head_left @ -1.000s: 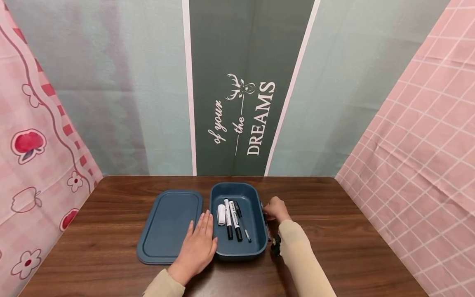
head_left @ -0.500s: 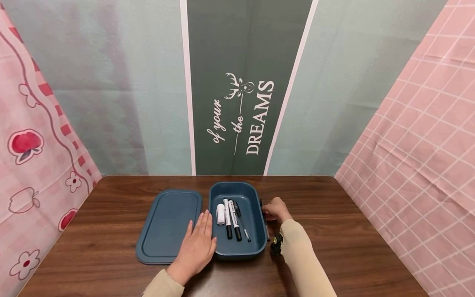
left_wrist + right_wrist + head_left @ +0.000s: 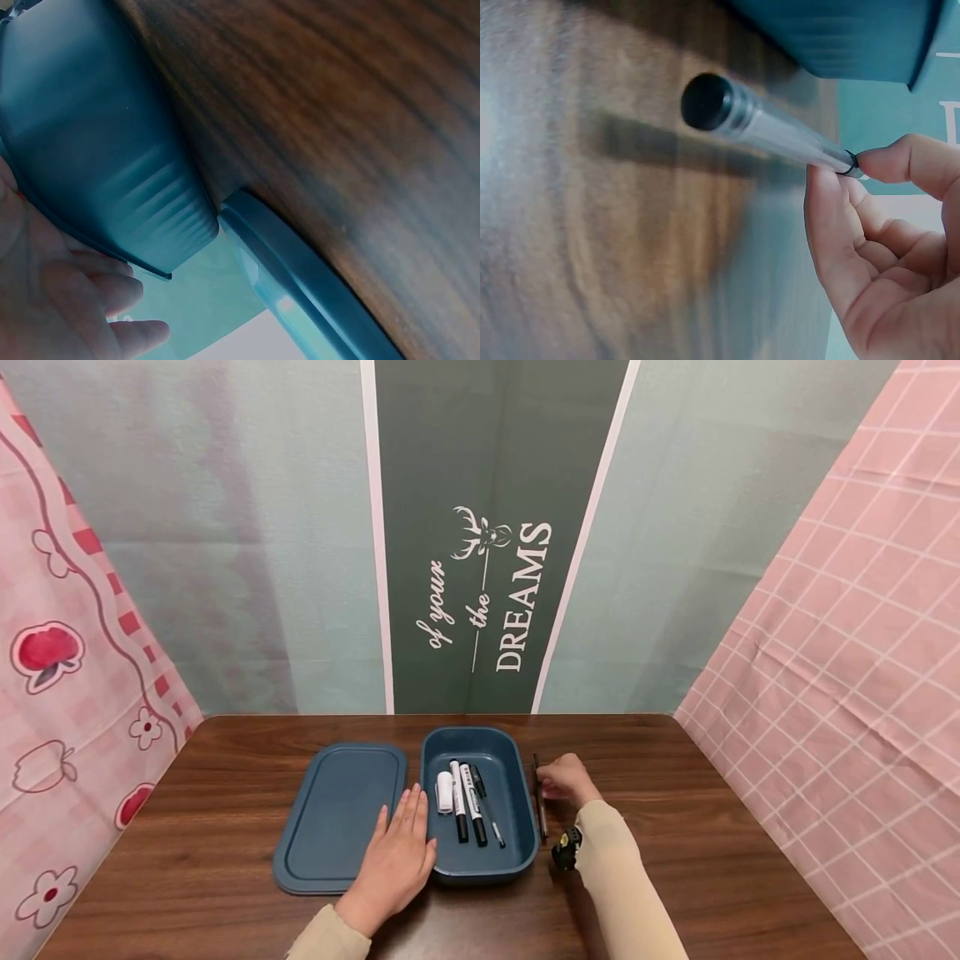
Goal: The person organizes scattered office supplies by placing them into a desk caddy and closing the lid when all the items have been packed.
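A pen with a clear barrel and black ends (image 3: 780,136) is pinched between the thumb and fingers of my right hand (image 3: 570,779). It points lengthwise beside the right wall of the blue box (image 3: 527,827), its shadow falling on the table in the right wrist view. My left hand (image 3: 396,858) has its fingers straight and lies along the box's left rim, as the left wrist view (image 3: 60,292) also shows. Inside the box are two white markers with black caps (image 3: 459,797), a thin pen (image 3: 492,822) and a short, thick white object (image 3: 444,793).
The flat blue lid (image 3: 337,818) lies on the wooden table (image 3: 675,860) left of the box, partly behind the left hand. A dark wrist camera (image 3: 567,849) is on the right wrist. Curtains (image 3: 315,568) hang behind and along both sides.
My right hand has moved a little to the right, away from the box wall, with the pen in its fingers. The left hand stays at the box's left side.
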Action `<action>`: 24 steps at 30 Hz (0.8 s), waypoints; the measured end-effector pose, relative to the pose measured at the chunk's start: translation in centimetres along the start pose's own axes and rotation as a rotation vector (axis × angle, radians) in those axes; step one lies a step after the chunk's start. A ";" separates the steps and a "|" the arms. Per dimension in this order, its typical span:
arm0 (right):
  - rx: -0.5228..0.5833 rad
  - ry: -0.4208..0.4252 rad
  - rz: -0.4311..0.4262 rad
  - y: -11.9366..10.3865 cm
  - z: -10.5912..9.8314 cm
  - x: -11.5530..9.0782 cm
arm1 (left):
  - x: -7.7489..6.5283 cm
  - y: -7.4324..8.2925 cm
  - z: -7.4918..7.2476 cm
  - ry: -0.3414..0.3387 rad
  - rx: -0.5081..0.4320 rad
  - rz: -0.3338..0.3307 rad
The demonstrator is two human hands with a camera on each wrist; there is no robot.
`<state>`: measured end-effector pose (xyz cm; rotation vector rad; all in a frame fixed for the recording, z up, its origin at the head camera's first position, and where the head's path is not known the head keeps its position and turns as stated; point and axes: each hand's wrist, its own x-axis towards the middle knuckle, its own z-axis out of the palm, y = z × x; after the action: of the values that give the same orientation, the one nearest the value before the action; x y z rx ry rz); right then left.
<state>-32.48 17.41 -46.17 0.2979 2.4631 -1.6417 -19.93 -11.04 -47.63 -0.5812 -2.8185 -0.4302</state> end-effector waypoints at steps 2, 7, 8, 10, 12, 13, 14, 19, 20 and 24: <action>0.013 -0.002 0.005 -0.2 -0.3 0.0 | 0.0 0.0 0.0 -0.001 0.000 0.001; 0.044 -0.009 -0.003 -1.0 -0.8 -0.1 | 0.1 0.0 -0.1 -0.006 0.001 -0.002; 0.045 -0.011 -0.009 -1.2 -0.9 -0.1 | 0.1 0.0 -0.1 -0.008 0.001 -0.003; 0.051 -0.011 -0.015 -1.5 -1.1 -0.1 | 0.1 0.1 -0.1 -0.010 0.001 -0.006; 0.054 -0.010 -0.019 -1.8 -1.2 -0.1 | 0.1 0.1 -0.2 -0.011 -0.002 -0.008; 0.058 -0.009 -0.018 -2.0 -1.3 -0.1 | 0.1 0.1 -0.2 -0.012 -0.003 -0.010; 0.067 -0.005 -0.015 -2.1 -1.4 -0.1 | 0.1 0.1 -0.1 -0.012 -0.004 -0.011; 0.184 -0.010 -0.030 -3.0 -1.5 -0.1 | 0.1 0.0 -0.1 -0.015 -0.002 -0.015; 0.208 -0.011 -0.031 -3.2 -1.4 -0.2 | 0.1 0.0 -0.1 -0.016 -0.001 -0.015; 0.248 -0.018 -0.028 -4.0 -1.3 -0.3 | 0.1 0.0 -0.1 -0.026 -0.001 -0.018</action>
<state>-33.22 17.09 -41.97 0.2792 2.2609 -1.9554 -20.01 -11.05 -47.56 -0.5656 -2.8506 -0.4304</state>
